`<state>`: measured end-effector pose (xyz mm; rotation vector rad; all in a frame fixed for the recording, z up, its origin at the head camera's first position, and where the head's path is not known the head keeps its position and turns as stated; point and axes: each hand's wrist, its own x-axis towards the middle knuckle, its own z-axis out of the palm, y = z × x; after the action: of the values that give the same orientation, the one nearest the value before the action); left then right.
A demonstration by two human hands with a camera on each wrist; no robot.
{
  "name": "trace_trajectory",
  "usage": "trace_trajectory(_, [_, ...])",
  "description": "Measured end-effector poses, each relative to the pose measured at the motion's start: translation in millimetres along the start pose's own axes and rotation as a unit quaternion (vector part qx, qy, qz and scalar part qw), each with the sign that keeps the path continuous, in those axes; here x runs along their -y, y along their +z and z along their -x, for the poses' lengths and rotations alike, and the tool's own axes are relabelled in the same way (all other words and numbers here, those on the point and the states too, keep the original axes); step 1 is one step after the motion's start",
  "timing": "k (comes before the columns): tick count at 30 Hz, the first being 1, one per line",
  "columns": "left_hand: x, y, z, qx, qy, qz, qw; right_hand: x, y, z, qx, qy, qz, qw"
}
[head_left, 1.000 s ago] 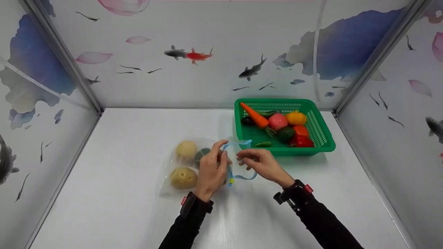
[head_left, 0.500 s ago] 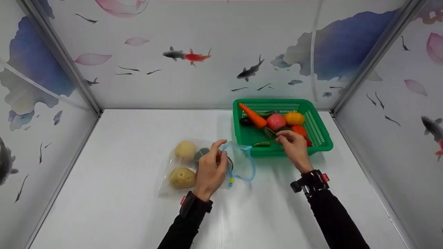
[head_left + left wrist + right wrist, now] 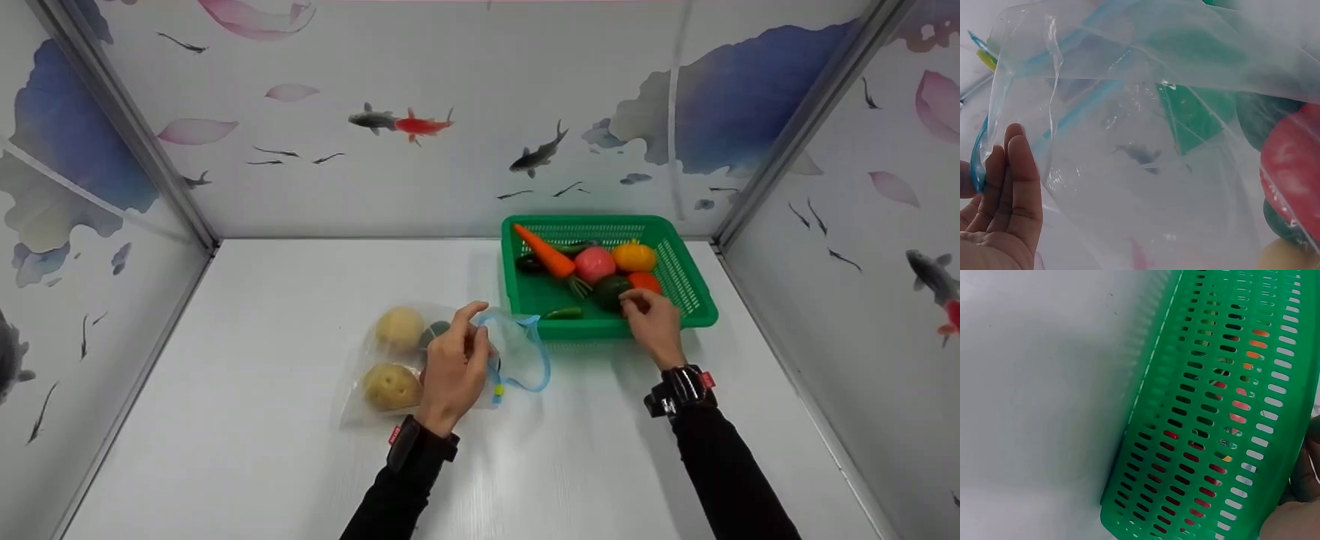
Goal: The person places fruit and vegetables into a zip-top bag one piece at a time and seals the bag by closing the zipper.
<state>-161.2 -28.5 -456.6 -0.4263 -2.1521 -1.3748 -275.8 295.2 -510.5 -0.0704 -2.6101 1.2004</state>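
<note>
White table point(image 3: 262, 465) down below, boxed in by pale walls point(image 3: 450, 60) with painted fish, pink petals and blue washes. Straight across to the green basket point(image 3: 581, 330), at the far right by the back wall. Packed inside: a carrot point(image 3: 544, 250) on a slant toward the back left corner, a round pink fruit point(image 3: 595, 265), a rounded yellow vegetable point(image 3: 634, 256), an orange-red vegetable point(image 3: 645, 283), a dark green avocado point(image 3: 610, 291) and, by the near side, a green chili pepper point(image 3: 562, 313).

Now to the clear bag point(image 3: 1196, 45), flat on the table, just left of the basket and close against its near left corner. Loaded with a potato point(image 3: 391, 386), a pale yellow round vegetable point(image 3: 399, 328) behind it, and a glossy red vegetable point(image 3: 1294, 163), clearest from the left wrist.

And the left hand point(image 3: 455, 367)! Pinching the bag's blue edge strip point(image 3: 547, 360) between thumb and fingers, over the bag's right half, with the mouth gaping toward the basket.

Over to the right hand point(image 3: 654, 322): reaching across the near rim at the right, with curved fingers beside the avocado. Largely hidden by the slotted basket wall in the right wrist view, with flashes of red through the slots. Cannot tell from here: pinching something, or just touching.
</note>
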Motion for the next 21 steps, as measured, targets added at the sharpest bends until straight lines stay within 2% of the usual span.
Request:
trace_trajectory(9, [-0.7, 0.2, 0.3, -0.002, -0.006, -0.007, 1.0000, 0, 7, 3.3, 0.044, -0.044, 0.040, 0.9973])
trace_trajectory(16, [-0.8, -0.8, 1.5, -0.002, -0.009, -0.006, 0.9999, 12, 10, -6.7, 0.111, -0.016, 0.099, 0.9887])
trace_trajectory(21, [-2.4, -0.1, 1.2, 0.006, -0.026, -0.001, 0.9996, 16, 7, -20.7, 0.123, 0.001, 0.099, 0.9876])
